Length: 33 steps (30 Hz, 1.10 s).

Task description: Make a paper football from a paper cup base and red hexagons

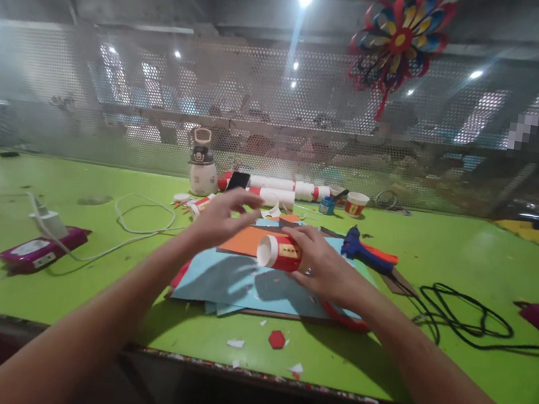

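My right hand [316, 260] is wrapped round a red and white paper cup [287, 254], tipped on its side with its white mouth toward the left. The cup is above a stack of coloured sheets, a light blue sheet [218, 282] with an orange sheet [242, 241] farther back. My left hand [230, 215] hovers to the left of the cup, fingers apart and nothing in them. Beyond that hand another red and white paper cup [200, 205] lies on its side. A blue and orange glue gun [370, 253] rests just right of my right hand.
On the green table [135, 303] stand a water bottle [203, 173], a blue jar [327, 205] and an upright paper cup [356, 204]. A power strip [45, 249] with a white cable is at left; black cord [465, 310] coils at right. Paper scraps [277, 339] lie near the front edge.
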{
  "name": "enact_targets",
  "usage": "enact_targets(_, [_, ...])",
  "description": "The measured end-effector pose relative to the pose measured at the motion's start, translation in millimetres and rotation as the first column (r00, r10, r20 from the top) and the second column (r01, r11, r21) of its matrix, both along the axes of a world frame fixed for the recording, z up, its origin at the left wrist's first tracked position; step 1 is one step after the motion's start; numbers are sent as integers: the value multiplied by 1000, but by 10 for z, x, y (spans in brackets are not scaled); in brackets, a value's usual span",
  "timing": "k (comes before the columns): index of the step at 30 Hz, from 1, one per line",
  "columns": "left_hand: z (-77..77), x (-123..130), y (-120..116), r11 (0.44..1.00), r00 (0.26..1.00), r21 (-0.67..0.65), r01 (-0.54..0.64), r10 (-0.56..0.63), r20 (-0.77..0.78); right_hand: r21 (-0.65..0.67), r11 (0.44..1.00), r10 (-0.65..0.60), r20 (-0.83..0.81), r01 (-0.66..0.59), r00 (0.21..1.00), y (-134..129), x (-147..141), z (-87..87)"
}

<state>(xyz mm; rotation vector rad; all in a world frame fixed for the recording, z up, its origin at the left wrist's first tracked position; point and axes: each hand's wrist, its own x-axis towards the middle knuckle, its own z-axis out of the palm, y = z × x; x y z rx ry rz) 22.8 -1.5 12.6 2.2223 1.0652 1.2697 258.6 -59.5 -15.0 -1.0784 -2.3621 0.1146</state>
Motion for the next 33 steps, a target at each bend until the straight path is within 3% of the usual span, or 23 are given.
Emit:
enact_targets(2, [-108,145,-121,979,980,-83,188,-193,-57,3,1000,13,20,-13,1000,31,-53,10])
enact_targets(3, [-178,184,-150,934,949,-189,302,-314,-37,3,1000,16,28,-16,999,60,-79,19])
enact_targets(5, [-322,211,-152,854,915,-327,404,-382,132,6,1000,14,40,-14,999,137,-133,42])
enact_targets(7, [-434,201,-110,844,911,-384,374,-257,322,9,1000,5,48,-5,999,221,-195,70])
enact_targets(10, [-497,178,-52,852,892,-401,337,-152,426,20,1000,-23,53,22,998,308,-270,121])
enact_targets(13, [-448,149,-36,839,850,-413,353,-104,517,49,992,-117,44,115,992,310,-212,183])
enact_targets(17, [-320,53,-22,804,756,-410,430,-73,650,8,963,-267,155,269,951,188,166,234])
enact_targets(21, [-250,-36,12,773,686,-395,497,-72,724,-145,930,-262,388,339,884,11,529,121])
enact_targets(24, [-271,-35,29,760,657,-399,513,-48,753,-210,896,-260,469,392,844,-77,576,-26])
enact_targets(33, [-401,33,67,740,598,-397,543,-8,802,-286,812,-350,460,509,816,10,577,-202])
